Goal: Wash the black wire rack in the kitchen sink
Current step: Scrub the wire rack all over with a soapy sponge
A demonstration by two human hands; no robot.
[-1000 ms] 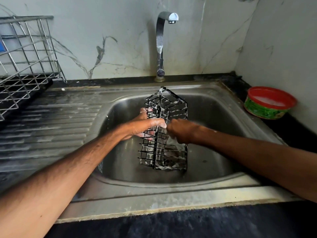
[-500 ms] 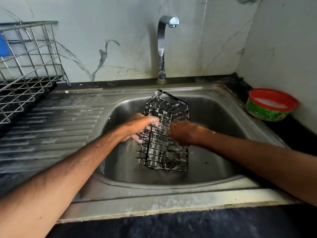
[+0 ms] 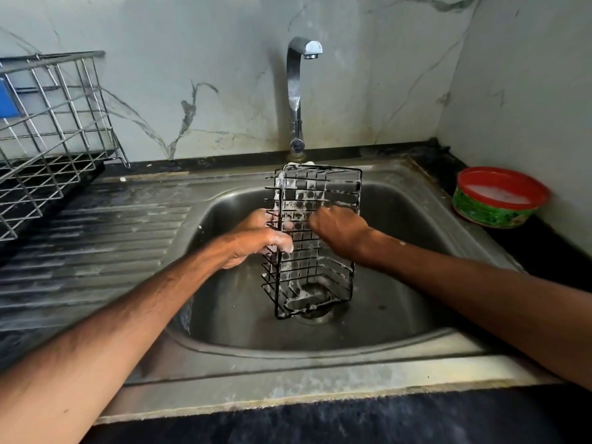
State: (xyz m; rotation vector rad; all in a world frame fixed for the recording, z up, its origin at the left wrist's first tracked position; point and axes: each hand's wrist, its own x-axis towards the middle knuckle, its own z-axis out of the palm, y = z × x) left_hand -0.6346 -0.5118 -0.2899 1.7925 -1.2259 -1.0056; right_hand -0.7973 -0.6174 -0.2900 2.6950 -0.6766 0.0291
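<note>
- We see the steel sink filling the middle of the counter. Its basin is deep with rounded corners, and bare floor lies open on both sides of the work.
- The ribbed drainboard runs off to the left of the basin, level with its rim.
- A steel wire basket stands on the far left end of the counter against the wall, well apart from the basin. A blue item shows inside it at the frame's edge.
- The black wire rack stands on end in the middle of the basin, nearly upright and sudsy. Its lower end sits over the drain, though we cannot tell if it touches. Its top edge rises past the back rim, below the faucet.
- The basin's right wall is well apart from the rack's right edge; the left wall is a little farther.
- A red-rimmed green tub holding white soap sits on the counter in the right corner, near the sink rim.
- Our left hand grips the rack's left edge at mid-height, fingers curled around the wires.
- Our right hand presses on the rack's front face just beside the left. Its fingers are bent, and we cannot tell whether they hook a wire or hold something.
</note>
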